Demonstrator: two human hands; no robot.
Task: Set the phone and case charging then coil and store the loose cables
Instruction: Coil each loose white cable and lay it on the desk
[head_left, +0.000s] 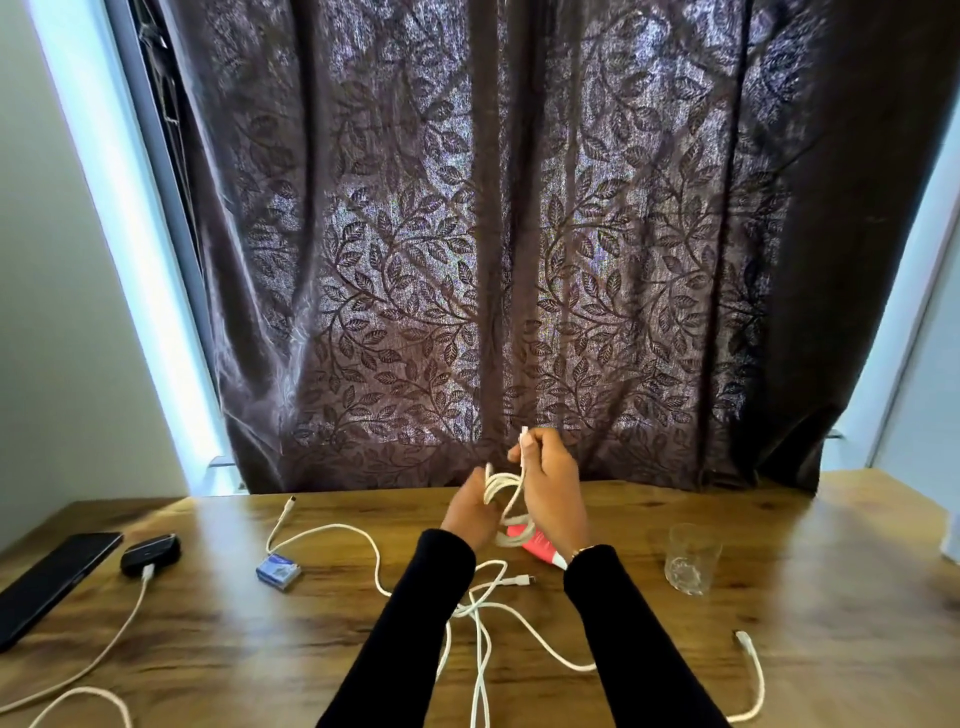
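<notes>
Above the middle of the wooden table (649, 665), my left hand (470, 514) holds a small coil of white cable (501, 493). My right hand (553, 488) pinches the same cable's free end, its plug sticking up above the fingers. Loose white cables (483, 623) trail across the table below my arms, and another one (753, 675) lies at the right. At the far left lie a black phone (47, 582) and a black case (150, 553); a white cable (124, 618) is plugged into the case.
A small blue box (279, 570) lies left of centre. A pink tube (540, 548) lies under my right wrist. A clear glass (693, 558) stands at the right. A dark leaf-patterned curtain (493, 234) hangs behind the table.
</notes>
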